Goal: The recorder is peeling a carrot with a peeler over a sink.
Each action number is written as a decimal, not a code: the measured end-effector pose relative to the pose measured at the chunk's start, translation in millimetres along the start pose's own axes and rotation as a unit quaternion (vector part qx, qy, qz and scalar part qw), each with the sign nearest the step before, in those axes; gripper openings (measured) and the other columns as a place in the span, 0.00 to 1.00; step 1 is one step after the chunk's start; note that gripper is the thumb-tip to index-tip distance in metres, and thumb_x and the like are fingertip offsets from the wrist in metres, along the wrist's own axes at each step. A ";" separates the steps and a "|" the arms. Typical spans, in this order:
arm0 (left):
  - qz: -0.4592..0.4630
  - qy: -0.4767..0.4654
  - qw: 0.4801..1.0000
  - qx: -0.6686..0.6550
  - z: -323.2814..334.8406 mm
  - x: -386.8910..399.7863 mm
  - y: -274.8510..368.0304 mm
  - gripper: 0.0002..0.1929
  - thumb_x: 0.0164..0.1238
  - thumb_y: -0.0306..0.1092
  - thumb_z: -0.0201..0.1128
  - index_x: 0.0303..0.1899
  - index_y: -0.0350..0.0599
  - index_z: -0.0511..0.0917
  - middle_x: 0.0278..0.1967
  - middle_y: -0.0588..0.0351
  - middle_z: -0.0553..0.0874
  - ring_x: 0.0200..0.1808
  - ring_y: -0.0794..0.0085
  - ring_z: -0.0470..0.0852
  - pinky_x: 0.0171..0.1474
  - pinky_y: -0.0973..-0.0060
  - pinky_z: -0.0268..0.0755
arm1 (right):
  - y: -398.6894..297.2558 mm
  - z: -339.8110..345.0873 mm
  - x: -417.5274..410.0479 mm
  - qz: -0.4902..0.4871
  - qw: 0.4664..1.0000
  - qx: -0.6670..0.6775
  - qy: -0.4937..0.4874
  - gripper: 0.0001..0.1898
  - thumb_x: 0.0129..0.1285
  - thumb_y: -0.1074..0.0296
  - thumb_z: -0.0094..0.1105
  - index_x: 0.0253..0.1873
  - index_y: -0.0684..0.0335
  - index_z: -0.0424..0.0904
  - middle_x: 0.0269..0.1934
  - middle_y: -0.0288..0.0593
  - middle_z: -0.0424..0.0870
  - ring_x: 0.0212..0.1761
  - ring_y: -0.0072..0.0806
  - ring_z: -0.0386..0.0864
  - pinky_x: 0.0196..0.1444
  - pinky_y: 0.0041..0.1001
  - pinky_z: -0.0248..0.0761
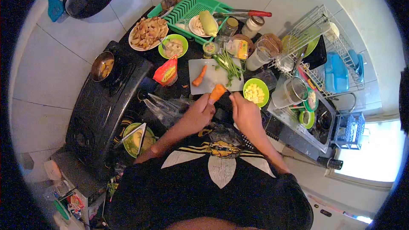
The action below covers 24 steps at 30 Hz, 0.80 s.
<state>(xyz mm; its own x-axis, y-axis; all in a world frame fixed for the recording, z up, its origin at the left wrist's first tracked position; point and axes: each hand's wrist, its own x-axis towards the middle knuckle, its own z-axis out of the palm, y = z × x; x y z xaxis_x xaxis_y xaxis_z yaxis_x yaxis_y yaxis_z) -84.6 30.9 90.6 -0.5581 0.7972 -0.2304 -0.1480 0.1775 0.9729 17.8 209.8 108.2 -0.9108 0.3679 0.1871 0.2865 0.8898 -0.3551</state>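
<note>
My left hand grips a peeled-looking orange carrot, its thick end pointing up and away over the near edge of a white cutting board. Close on the right, my right hand is closed around a thin-bladed tool; most of it is hidden, so I cannot tell knife from peeler. Another carrot, smaller and darker, lies on the board's left part. Green stalks with leaves spread over its right part. Beside the right hand stands a green bowl with pale yellow cubes.
Left is a black gas stove with a small pan. A red packet, a plate of brown pieces and a green dish rack stand behind. Jars, a wire rack and a sink are right.
</note>
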 end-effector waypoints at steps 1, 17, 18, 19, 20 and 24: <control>0.054 0.004 0.996 0.066 3.5 -3.4 3.8 0.14 0.88 0.43 0.42 0.51 0.43 0.69 0.27 0.64 0.70 0.23 0.82 0.67 0.25 0.76 0.64 | 6.2 5.3 -0.7 0.014 0.999 -0.040 -0.021 0.11 0.77 0.63 0.53 0.42 0.63 0.76 0.28 0.61 0.82 0.31 0.60 0.82 0.32 0.51 0.75; -0.072 -0.032 0.992 -0.100 -5.1 -12.0 13.4 0.15 0.88 0.45 0.42 0.57 0.45 0.69 0.26 0.67 0.66 0.21 0.84 0.63 0.22 0.80 0.61 | -17.7 -13.1 -12.6 -0.006 0.996 0.059 0.060 0.09 0.77 0.64 0.53 0.42 0.63 0.75 0.25 0.61 0.81 0.30 0.59 0.83 0.30 0.52 0.73; -0.089 -0.027 0.988 -0.124 -4.3 -11.7 13.3 0.15 0.88 0.45 0.42 0.57 0.44 0.69 0.27 0.67 0.66 0.21 0.84 0.63 0.21 0.80 0.60 | -24.2 -12.2 -18.4 -0.031 0.995 0.078 0.063 0.11 0.77 0.63 0.53 0.40 0.63 0.75 0.25 0.61 0.81 0.30 0.59 0.83 0.30 0.51 0.73; -0.107 -0.022 0.983 -0.147 -3.7 -11.7 13.7 0.15 0.88 0.45 0.42 0.56 0.44 0.70 0.27 0.67 0.66 0.21 0.85 0.63 0.21 0.81 0.59 | -21.9 -9.2 -16.5 -0.029 0.994 0.078 0.065 0.11 0.77 0.63 0.53 0.40 0.63 0.75 0.25 0.61 0.81 0.30 0.59 0.83 0.30 0.51 0.73; -0.107 -0.024 0.983 -0.145 -3.7 -13.1 15.2 0.15 0.88 0.45 0.42 0.56 0.44 0.70 0.27 0.67 0.66 0.21 0.85 0.63 0.21 0.81 0.59 | -15.0 -2.4 -11.4 0.019 0.999 0.036 0.029 0.11 0.77 0.63 0.53 0.40 0.62 0.75 0.25 0.60 0.80 0.29 0.59 0.82 0.29 0.51 0.72; -0.047 -0.015 0.997 -0.061 -4.3 -14.7 20.2 0.16 0.87 0.46 0.44 0.54 0.44 0.71 0.25 0.68 0.66 0.20 0.85 0.62 0.20 0.82 0.57 | -0.8 5.4 -8.4 0.070 0.997 -0.013 0.023 0.11 0.76 0.62 0.54 0.39 0.62 0.74 0.25 0.58 0.79 0.29 0.60 0.80 0.28 0.51 0.72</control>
<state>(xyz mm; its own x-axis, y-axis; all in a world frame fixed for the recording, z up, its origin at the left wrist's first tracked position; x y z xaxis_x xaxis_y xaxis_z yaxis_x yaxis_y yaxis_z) -82.9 20.3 113.5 -0.5123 0.7974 -0.3188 -0.2974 0.1835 0.9370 23.7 204.6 101.9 -0.8474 0.4999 0.1791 0.4175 0.8357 -0.3568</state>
